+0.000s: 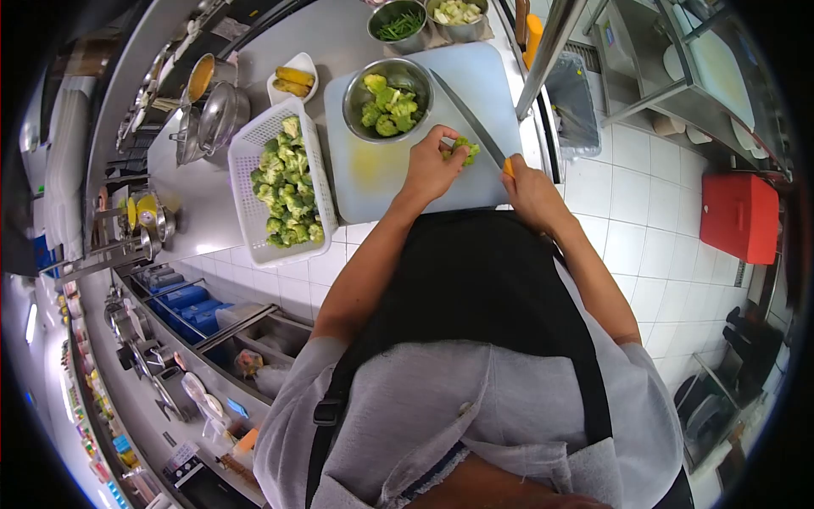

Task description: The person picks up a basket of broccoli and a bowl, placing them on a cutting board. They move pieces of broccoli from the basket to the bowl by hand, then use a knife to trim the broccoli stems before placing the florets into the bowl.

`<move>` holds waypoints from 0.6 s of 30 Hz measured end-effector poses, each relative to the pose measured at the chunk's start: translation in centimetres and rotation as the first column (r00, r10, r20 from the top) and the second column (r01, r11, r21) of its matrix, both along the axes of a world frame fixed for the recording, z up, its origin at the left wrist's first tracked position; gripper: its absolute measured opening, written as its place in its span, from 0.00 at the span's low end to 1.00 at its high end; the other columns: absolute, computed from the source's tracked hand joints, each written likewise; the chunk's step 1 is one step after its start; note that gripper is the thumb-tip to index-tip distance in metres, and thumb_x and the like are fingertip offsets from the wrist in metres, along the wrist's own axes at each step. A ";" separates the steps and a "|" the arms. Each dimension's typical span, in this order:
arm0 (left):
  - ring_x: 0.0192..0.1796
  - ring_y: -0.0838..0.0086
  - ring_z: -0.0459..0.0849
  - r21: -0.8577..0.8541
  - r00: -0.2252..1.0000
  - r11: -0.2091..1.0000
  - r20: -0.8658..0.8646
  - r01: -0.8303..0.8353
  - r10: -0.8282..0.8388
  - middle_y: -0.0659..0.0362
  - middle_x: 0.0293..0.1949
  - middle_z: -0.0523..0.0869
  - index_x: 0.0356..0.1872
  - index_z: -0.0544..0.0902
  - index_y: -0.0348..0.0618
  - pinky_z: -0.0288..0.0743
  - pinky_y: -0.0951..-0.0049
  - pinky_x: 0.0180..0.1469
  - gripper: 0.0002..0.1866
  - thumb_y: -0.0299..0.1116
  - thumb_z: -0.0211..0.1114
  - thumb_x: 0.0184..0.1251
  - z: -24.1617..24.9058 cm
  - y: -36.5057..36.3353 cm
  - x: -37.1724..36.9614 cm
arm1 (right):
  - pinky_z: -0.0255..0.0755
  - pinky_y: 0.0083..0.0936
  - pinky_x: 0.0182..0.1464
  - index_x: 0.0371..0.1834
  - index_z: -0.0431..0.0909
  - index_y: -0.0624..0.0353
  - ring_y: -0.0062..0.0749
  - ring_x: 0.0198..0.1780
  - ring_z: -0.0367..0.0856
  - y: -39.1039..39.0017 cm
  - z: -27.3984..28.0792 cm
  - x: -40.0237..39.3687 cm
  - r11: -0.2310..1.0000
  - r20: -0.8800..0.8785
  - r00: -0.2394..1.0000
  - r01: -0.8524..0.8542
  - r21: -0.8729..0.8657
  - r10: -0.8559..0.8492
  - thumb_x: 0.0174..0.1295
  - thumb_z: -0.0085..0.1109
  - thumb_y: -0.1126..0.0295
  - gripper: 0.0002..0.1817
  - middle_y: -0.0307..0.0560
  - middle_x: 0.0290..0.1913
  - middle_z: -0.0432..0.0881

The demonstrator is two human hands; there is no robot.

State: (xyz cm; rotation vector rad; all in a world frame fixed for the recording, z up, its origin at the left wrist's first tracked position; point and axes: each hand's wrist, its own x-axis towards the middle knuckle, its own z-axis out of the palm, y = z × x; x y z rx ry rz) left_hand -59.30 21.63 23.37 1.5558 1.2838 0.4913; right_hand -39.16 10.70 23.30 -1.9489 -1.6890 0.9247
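Between the fingers of my left hand (434,167) is a green broccoli floret (465,151), held over the cutting board (365,191). My right hand (536,197) is closed around the orange handle of a long knife (471,116). The blade points away from me and to the left across the board, its tip near a metal bowl (349,109). Several broccoli pieces (392,109) lie in that bowl, just beyond my left hand. To the left, a white plastic basket (247,182) holds many more florets (290,191).
Metal bowls of green beans (400,27) and pale chopped vegetable (458,12) stand behind the board. A small white dish (307,63) holds yellow pieces. Pots and lids (222,114) sit at the left. A metal post (551,55) rises at the right, near a lined bin (575,106).
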 end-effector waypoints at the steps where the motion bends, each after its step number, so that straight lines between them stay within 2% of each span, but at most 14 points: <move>1: 0.36 0.65 0.93 0.088 0.998 0.996 -0.051 0.029 -0.025 0.50 0.35 0.92 0.46 0.84 0.36 0.84 0.64 0.40 0.14 0.35 0.74 0.71 -0.7 -0.2 0.2 | 0.77 0.64 0.49 0.54 0.71 0.69 0.76 0.43 0.86 0.1 0.6 0.0 1.000 0.003 1.000 -0.007 -0.029 0.007 0.80 0.54 0.62 0.17 0.78 0.36 0.85; 3: 0.38 0.58 0.93 0.268 0.986 0.959 -0.159 0.090 -0.048 0.47 0.35 0.92 0.45 0.84 0.36 0.85 0.61 0.43 0.14 0.35 0.75 0.69 -1.6 0.1 0.6 | 0.77 0.64 0.50 0.53 0.72 0.70 0.76 0.43 0.86 0.6 1.9 -0.1 0.997 0.010 0.999 -0.031 -0.075 0.032 0.80 0.54 0.62 0.17 0.78 0.36 0.86; 6: 0.39 0.52 0.92 0.283 0.992 0.957 -0.123 0.059 -0.025 0.44 0.35 0.91 0.42 0.83 0.35 0.85 0.58 0.46 0.15 0.36 0.75 0.66 -2.3 0.0 1.0 | 0.77 0.63 0.51 0.52 0.72 0.71 0.76 0.44 0.86 0.8 3.8 -0.6 0.995 -0.008 1.000 -0.026 -0.099 0.026 0.80 0.54 0.62 0.18 0.78 0.37 0.86; 15: 0.32 0.51 0.89 0.318 0.983 0.947 -0.163 -0.032 0.088 0.46 0.29 0.88 0.35 0.79 0.36 0.82 0.56 0.40 0.15 0.35 0.76 0.66 -2.6 -1.0 1.7 | 0.77 0.62 0.52 0.51 0.72 0.72 0.77 0.44 0.86 0.4 4.5 -1.4 0.993 -0.005 1.000 -0.008 -0.122 0.007 0.80 0.54 0.62 0.18 0.78 0.37 0.86; 18: 0.30 0.51 0.88 0.270 0.985 0.962 -0.148 -0.047 0.090 0.46 0.27 0.86 0.34 0.78 0.36 0.81 0.55 0.37 0.15 0.35 0.75 0.66 -2.3 -1.1 1.9 | 0.76 0.62 0.50 0.50 0.72 0.72 0.76 0.43 0.86 0.2 4.6 -1.5 0.992 -0.043 0.999 -0.003 -0.126 -0.003 0.81 0.53 0.63 0.18 0.78 0.35 0.85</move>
